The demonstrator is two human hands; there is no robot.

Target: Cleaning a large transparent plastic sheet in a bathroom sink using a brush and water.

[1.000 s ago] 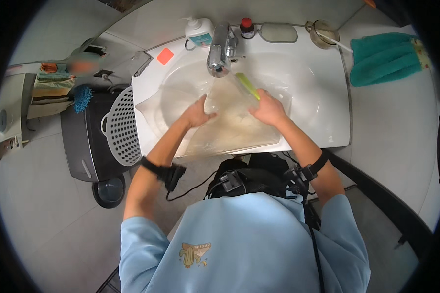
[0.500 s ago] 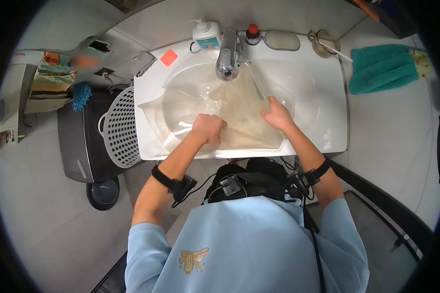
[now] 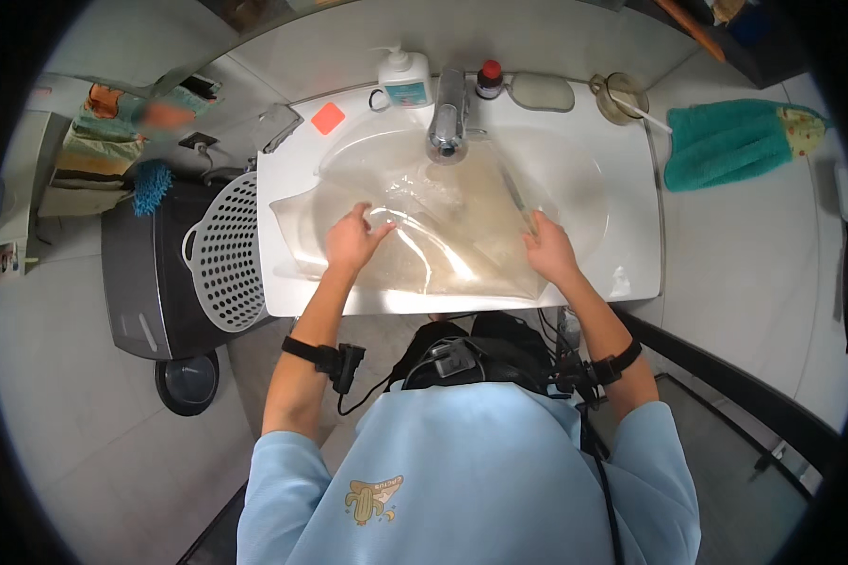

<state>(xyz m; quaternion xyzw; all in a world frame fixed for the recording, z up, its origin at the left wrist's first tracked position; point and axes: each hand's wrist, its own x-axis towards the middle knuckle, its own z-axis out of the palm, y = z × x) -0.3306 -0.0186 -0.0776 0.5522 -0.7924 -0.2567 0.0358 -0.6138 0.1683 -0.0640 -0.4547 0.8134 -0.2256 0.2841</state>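
Two hands, left hand (image 3: pixel 353 237), right hand (image 3: pixel 548 252), on clear plastic sheet (image 3: pixel 443 240); faucet (image 3: pixel 446 127) behind.

Sink: white oval ceramic basin (image 3: pixel 622 202), the landmark.
Bag: large clear plastic bag (image 3: pixel 443 235) spread across the basin.
Left hand (image 3: pixel 351 240): flat on the bag, basin's left.
Right hand (image 3: pixel 549 252): gripping the bag's right edge.
Tap: chrome faucet (image 3: pixel 448 127) at the basin's back rim.
Basket: white perforated plastic basket (image 3: pixel 226 250) just left of the basin.

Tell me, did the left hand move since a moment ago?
Yes. The left hand slid out toward the left side of the sink, farther from the tap, and rests on the clear plastic sheet.
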